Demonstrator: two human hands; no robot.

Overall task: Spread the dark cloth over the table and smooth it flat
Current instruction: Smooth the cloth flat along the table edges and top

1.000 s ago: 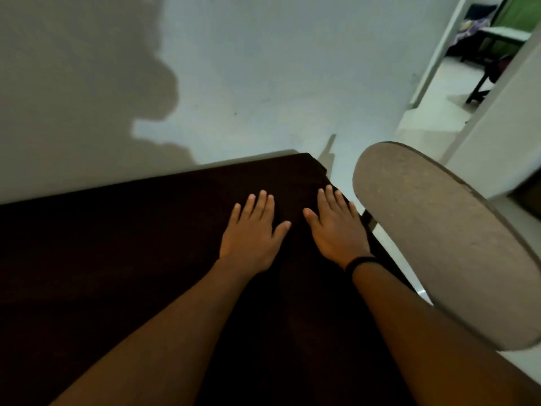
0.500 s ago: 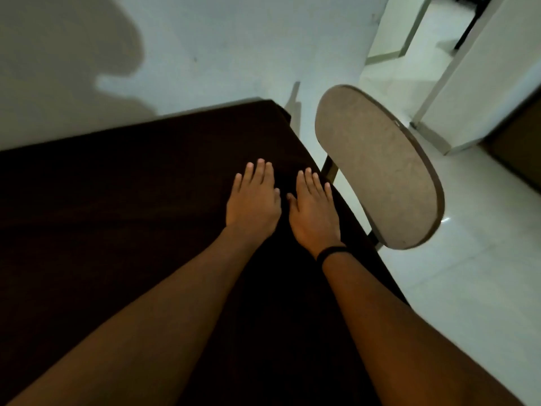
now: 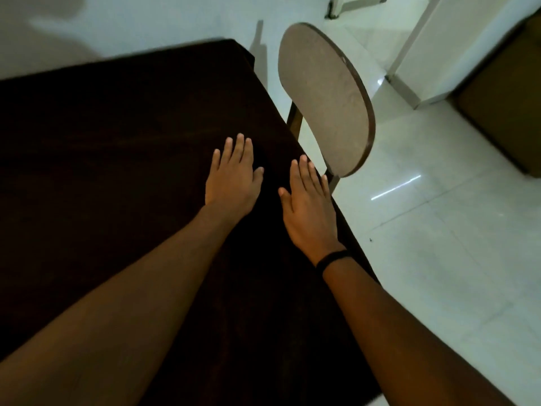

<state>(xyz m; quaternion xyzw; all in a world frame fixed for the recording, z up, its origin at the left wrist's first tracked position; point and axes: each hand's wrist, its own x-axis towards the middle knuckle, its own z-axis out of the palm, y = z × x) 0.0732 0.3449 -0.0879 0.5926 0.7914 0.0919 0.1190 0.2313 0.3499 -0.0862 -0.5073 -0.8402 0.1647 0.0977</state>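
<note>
The dark cloth point(image 3: 111, 148) covers the whole table top and hangs over its right edge. My left hand point(image 3: 232, 174) lies palm down on the cloth, fingers straight and slightly apart. My right hand point(image 3: 308, 200) rests flat beside it, close to the table's right edge, with a black band on its wrist. Both hands hold nothing. The table itself is hidden under the cloth.
A chair with a rounded brown backrest point(image 3: 325, 98) stands right against the table's right side, near my right hand. White tiled floor point(image 3: 439, 259) extends to the right. A brown piece of furniture point(image 3: 503, 112) sits at the far right. A white wall point(image 3: 146, 22) runs behind the table.
Both hands have slid back toward me along the cloth and moved slightly apart, the right one nearer the edge. The view has tilted downward.
</note>
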